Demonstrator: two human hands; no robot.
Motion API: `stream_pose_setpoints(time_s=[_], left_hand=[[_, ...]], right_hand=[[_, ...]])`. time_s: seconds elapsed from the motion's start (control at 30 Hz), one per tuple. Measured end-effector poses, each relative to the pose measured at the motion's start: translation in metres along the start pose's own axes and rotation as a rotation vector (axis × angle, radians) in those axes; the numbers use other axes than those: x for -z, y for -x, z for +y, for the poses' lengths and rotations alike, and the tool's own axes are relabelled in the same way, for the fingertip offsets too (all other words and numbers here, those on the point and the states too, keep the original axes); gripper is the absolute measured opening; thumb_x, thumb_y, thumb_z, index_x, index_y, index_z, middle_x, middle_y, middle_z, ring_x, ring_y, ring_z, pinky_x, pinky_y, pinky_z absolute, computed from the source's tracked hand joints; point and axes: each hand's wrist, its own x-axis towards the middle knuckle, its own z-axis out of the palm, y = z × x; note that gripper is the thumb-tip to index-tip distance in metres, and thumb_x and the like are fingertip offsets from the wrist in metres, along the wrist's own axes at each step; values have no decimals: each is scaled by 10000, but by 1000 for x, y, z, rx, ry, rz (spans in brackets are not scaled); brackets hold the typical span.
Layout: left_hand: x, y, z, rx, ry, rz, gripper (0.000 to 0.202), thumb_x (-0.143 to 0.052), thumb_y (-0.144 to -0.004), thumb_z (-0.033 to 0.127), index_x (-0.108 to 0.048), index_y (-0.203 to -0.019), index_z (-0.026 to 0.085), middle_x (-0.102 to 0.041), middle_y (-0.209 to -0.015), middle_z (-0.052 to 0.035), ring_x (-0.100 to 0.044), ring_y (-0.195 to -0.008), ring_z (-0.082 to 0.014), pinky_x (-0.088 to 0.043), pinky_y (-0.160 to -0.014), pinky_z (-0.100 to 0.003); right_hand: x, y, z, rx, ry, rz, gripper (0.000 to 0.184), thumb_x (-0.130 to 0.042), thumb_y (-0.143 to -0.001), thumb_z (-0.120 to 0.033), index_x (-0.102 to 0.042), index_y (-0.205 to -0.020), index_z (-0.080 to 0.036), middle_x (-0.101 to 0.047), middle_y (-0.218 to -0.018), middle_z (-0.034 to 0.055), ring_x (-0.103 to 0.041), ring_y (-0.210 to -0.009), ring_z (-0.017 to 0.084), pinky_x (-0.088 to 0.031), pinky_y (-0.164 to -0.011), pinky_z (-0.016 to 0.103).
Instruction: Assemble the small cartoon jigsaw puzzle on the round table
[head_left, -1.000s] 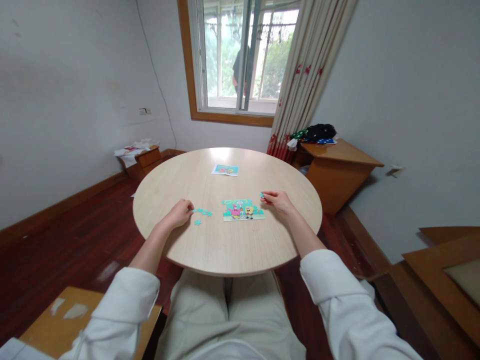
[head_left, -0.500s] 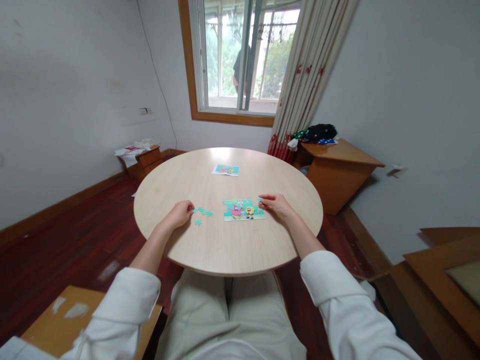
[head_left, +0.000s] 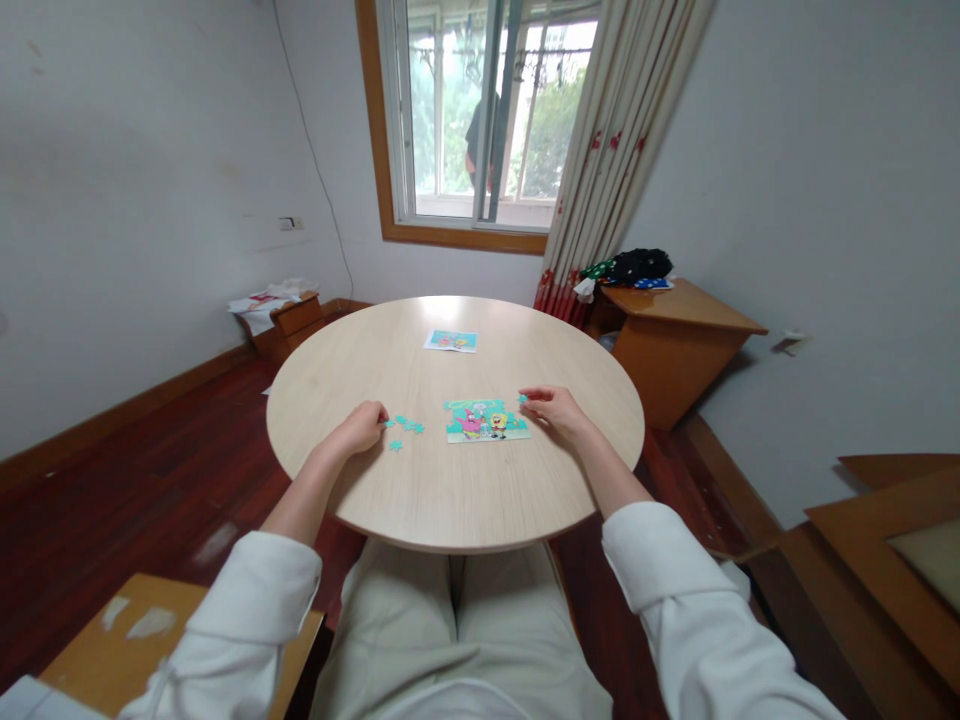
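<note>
A partly built cartoon jigsaw puzzle [head_left: 486,420] lies in the middle of the round wooden table [head_left: 450,480]. My right hand [head_left: 553,406] rests at the puzzle's upper right corner, fingers pinched on a small teal puzzle piece [head_left: 522,399]. My left hand [head_left: 360,425] lies curled on the table to the left, fingertips beside several loose teal pieces [head_left: 403,428]. I cannot make out anything inside the left hand.
A small reference picture [head_left: 450,341] lies farther back on the table. A wooden cabinet [head_left: 667,340] with dark clothes stands at the right, a low wooden box [head_left: 289,320] at the left wall. A person stands outside the window [head_left: 484,110]. A wooden stool [head_left: 135,620] is near my left elbow.
My right hand has moved slightly down and left with the teal piece, to the puzzle's upper right corner. The left hand has stayed in place.
</note>
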Motion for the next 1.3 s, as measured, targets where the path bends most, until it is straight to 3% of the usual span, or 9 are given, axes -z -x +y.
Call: stream_pose_setpoints(time_s=[0.17, 0.5, 0.87, 1.17, 1.3], left_hand=[[1, 4, 3, -28, 14, 35, 133, -463, -700, 90, -572, -732, 158, -613, -813, -78, -559, -773, -180, -406, -692, -265], [6, 8, 10, 42, 60, 8, 179, -462, -701, 73, -539, -843, 152, -623, -846, -81, -561, -777, -176, -401, -673, -256], [1, 2, 4, -2, 91, 12, 130, -475, -673, 93, -561, -730, 171, -627, -762, -65, -569, -730, -182, -411, -662, -268], [6, 11, 9, -7, 148, 51, 43, -498, -703, 185, -537, -696, 170, -592, -672, -31, -529, -655, -157, -389, -624, -262], [7, 12, 8, 5, 236, 142, 62, -504, -689, 203, -546, -713, 163, -584, -670, -16, -514, -641, -142, -385, -614, -253]], right_hand=[[1, 1, 0, 5, 12, -10, 294, -749, -549, -121, -674, -833, -116, -648, -678, 24, -580, -596, 92, -444, -552, 202], [0, 0, 3, 1, 40, 3, 300, -705, -565, -67, -681, -862, -101, -674, -687, 37, -590, -608, 99, -460, -582, 213], [-8, -3, -3, 7, 129, -15, 141, -662, -611, -54, -666, -741, -110, -604, -523, -2, -546, -501, 89, -444, -522, 207], [-17, -5, -7, 20, 200, -35, 151, -735, -559, -112, -672, -696, -105, -618, -544, 18, -529, -487, 86, -422, -479, 196], [-16, -6, -4, 26, 195, -37, 202, -761, -552, -165, -683, -729, -105, -628, -544, 19, -546, -498, 95, -456, -512, 210]])
